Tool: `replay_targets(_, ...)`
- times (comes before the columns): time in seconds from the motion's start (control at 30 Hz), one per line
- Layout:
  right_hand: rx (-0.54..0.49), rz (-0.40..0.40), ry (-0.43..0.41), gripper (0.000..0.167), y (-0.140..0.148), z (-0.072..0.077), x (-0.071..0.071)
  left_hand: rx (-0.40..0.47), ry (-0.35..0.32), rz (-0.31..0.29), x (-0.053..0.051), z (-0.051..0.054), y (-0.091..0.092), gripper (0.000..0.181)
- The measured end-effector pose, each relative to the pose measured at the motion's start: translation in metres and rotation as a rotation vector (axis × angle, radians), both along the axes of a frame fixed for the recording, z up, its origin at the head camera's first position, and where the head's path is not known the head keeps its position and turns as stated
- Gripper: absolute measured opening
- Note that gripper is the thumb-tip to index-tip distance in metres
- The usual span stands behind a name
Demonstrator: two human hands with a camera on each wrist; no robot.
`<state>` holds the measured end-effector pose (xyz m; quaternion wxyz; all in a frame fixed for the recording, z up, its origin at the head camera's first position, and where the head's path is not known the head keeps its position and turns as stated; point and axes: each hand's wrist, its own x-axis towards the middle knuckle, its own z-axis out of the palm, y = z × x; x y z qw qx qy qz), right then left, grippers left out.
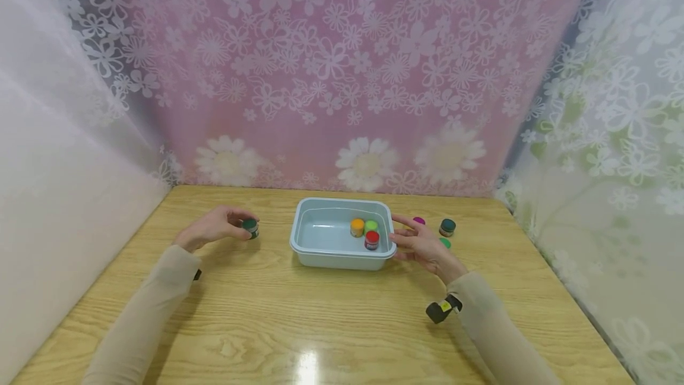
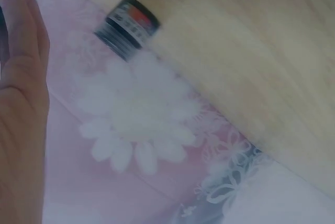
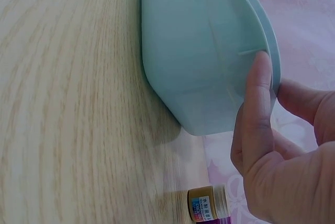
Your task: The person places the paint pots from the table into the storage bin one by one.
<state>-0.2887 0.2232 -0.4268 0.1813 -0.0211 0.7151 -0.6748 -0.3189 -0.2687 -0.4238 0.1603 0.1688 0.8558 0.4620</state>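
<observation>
While L hand (image 1: 218, 226) pinches dk-green jar (image 1: 250, 228), R hand (image 1: 426, 248), fingers (image 3: 258, 111) partly spread, grips lt-blue tub rim (image 1: 342, 253).

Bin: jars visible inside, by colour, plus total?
Orange jar: 1
Light green jar: 1
Red jar: 1
Total in sight in the bin: 3

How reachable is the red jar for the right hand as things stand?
Likely yes: the right hand is at the right end of the open-topped tub, and the red jar stands inside near that end, nothing visible over it. It would probably need to release the tub first.
</observation>
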Motion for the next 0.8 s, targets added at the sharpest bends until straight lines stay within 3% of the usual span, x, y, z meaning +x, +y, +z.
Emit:
replay_targets(0.23,-0.003,0.01,0.006,0.068,0.0,0.0,0.0,0.056,0.007,0.041,0.0,0.013,0.024,0.054)
replay_targets(0.47,-0.005,0.014,0.0,0.068,0.0,0.0,0.001,0.137,0.002,0.046,0.003,0.023,0.047,0.055)
replay_targets(0.8,0.016,0.001,-0.002,0.067,0.0,-0.001,-0.001,0.256,-0.005,0.122,0.008,0.032,0.078,0.051)
